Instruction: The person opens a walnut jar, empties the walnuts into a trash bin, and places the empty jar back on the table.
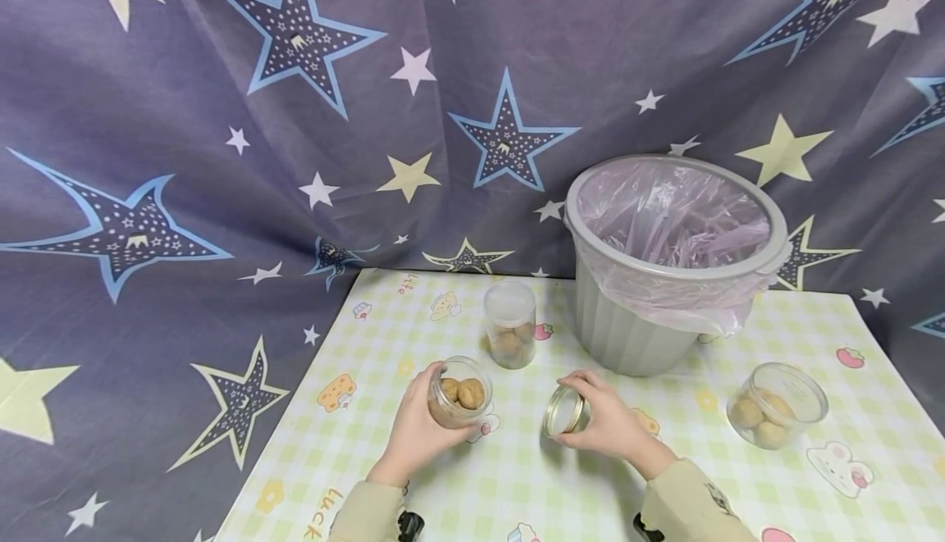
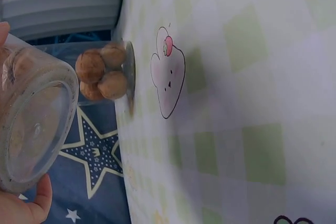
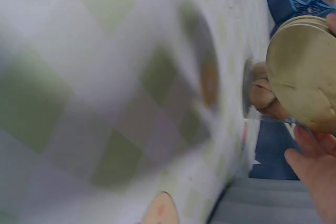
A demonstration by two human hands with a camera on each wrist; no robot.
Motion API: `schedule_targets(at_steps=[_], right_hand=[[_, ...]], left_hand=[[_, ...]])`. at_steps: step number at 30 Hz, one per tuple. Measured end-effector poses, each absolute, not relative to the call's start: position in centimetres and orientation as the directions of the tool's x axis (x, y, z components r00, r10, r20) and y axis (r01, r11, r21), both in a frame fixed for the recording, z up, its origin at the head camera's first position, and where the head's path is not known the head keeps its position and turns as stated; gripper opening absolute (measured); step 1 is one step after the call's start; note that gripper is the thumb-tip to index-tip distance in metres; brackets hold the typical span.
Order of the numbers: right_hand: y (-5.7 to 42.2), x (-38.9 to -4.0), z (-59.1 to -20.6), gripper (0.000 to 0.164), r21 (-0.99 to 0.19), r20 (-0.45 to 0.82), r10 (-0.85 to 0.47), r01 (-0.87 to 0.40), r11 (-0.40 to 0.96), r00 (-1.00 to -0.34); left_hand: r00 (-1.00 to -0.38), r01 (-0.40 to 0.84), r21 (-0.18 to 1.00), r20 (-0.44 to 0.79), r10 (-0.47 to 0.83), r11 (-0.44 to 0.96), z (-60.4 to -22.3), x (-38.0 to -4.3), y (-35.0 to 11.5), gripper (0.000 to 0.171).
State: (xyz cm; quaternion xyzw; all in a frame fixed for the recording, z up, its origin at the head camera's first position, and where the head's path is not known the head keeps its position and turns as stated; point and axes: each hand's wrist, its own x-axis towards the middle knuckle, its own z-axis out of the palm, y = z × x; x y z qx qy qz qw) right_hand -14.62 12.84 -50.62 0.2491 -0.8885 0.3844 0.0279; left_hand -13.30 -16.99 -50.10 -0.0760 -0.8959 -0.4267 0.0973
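From where I'm standing, the left hand point(image 1: 421, 429) has its fingers wrapped partway round a clear jar point(image 1: 445, 416), thumb on the near side, with a couple of brown nuts point(image 1: 470, 394) showing through the open mouth. The jar's up off the table and tipped a bit. The right hand point(image 1: 609, 421) is pinching a gold screw lid point(image 1: 563, 412) between thumb and fingers, held on edge, so there's a gap between jar and lid.

Just past the left fingertips there's a taller clear container point(image 1: 509, 302), also with nuts in it. Beyond the right fingers sits a ribbed grey bin point(image 1: 627, 325) with a pinkish liner point(image 1: 672, 222), and well off to their right a round clear tub point(image 1: 805, 390) of nuts.

Readable stuff is on the checked tablecloth point(image 1: 517, 480): "luck" point(image 1: 321, 514), left of the left hand and closer to the person, and "life" point(image 1: 407, 284) way past those same fingers.
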Motion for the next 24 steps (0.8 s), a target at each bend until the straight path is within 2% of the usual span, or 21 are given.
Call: schedule_targets(at_steps=[4, 15, 24], right_hand=[[12.2, -14.9, -51.5, 0.076, -0.669, 0.209, -0.423, -0.445, 0.596, -0.882], [10.6, -15.0, -53.5, 0.085, -0.664, 0.229, -0.439, -0.469, 0.582, -0.869], [10.7, -15.3, -54.4, 0.084, -0.693, 0.200, -0.443, -0.446, 0.567, -0.874]], left_hand=[[-0.969, 0.216, 0.753, 0.243, 0.042, 0.622, -50.2, -13.2, -17.3, 0.098], [-0.971, 0.205, 0.756, 0.236, 0.033, 0.622, -50.3, -12.9, -17.4, 0.098], [-0.971, 0.214, 0.755, 0.235, 0.049, 0.620, -50.4, -12.8, -17.3, 0.100]])
